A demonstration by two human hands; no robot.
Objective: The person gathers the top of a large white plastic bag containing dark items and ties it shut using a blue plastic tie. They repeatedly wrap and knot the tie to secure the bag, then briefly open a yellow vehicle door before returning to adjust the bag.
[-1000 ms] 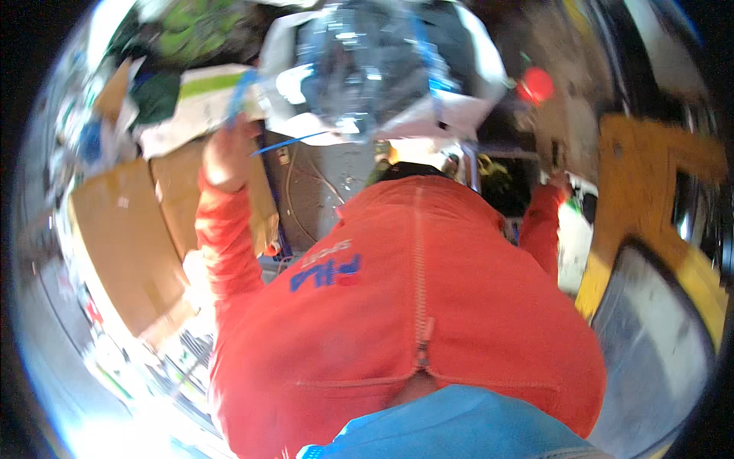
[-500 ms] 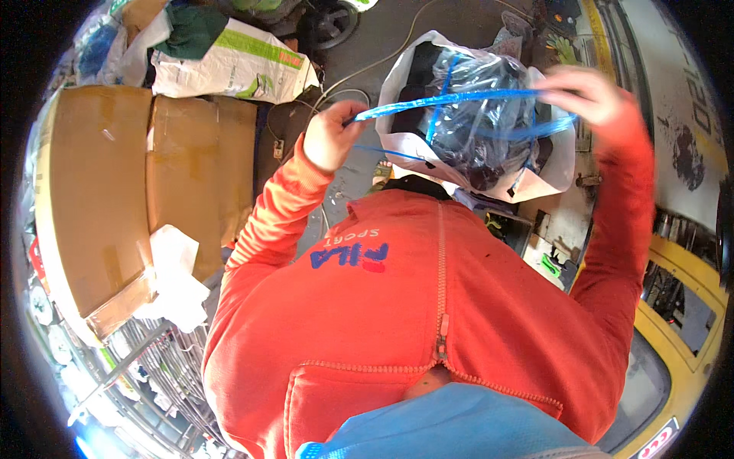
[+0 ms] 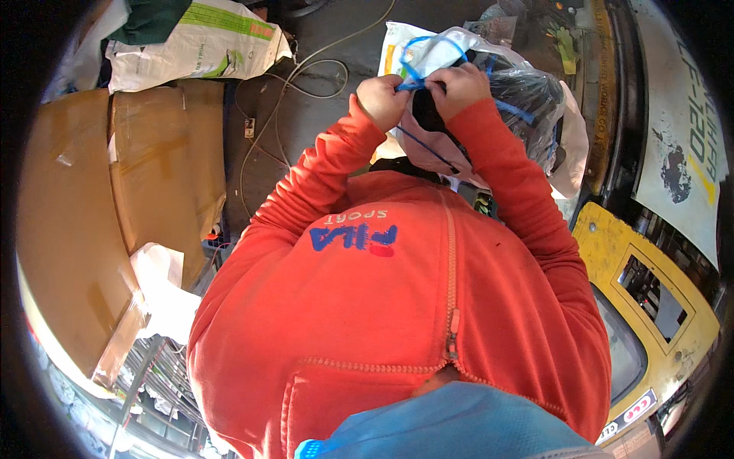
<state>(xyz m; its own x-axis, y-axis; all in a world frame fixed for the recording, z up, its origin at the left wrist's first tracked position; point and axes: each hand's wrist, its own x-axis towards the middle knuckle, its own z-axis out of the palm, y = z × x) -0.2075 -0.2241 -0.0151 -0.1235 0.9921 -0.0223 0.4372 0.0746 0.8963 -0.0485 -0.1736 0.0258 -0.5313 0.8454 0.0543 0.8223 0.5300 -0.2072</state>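
Note:
My left hand (image 3: 382, 101) pinches a blue plastic strip (image 3: 414, 74) beside the mouth of a white sack (image 3: 570, 157). Close by on the right, the fingers of my right hand (image 3: 461, 90) are closed on the same strip, which loops up beyond both hands. Clear crinkled plastic (image 3: 527, 96) and dark contents fill the sack's opening, partly hidden behind my right hand and sleeve. A thin dark blue cord (image 3: 424, 145) crosses the sack's near side.
Large brown cardboard boxes (image 3: 61, 229) stand at the left, with white paper (image 3: 160, 279) by them. Behind lies a white and green bag (image 3: 202, 46). A cable (image 3: 283, 99) coils over the floor. At the right are a yellow machine panel (image 3: 600, 237) and a glove (image 3: 564, 50).
My hands have come together from holding the blue strip stretched across the sack; the right moved left. The strip now bends into a loop at the sack's left side.

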